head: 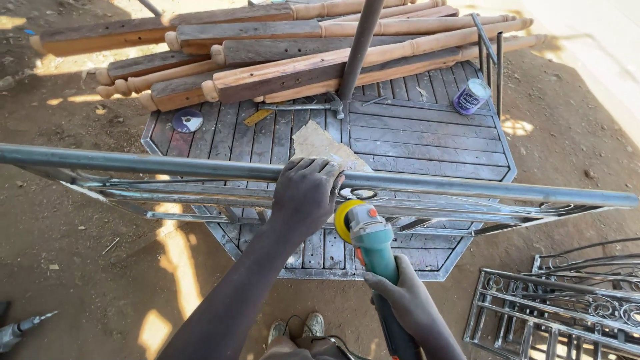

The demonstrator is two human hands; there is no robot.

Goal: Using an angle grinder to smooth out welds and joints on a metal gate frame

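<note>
Nearest us, our right hand (403,297) wraps its fingers tight around the teal angle grinder (370,237), its yellow-guarded disc just below the long steel rail (467,188). Our left hand (305,195) presses closed fingers onto that rail (a scrap of sandpaper (320,143) lies just beyond them). We judge grinding is underway; next calls for steadying the rail above the slatted table (427,133).

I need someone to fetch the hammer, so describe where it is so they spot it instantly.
On the grey slatted table, look just below the stacked wooden posts. The hammer lies flat beside the leaning metal pole; it is the only all-metal clawed tool there.
</note>
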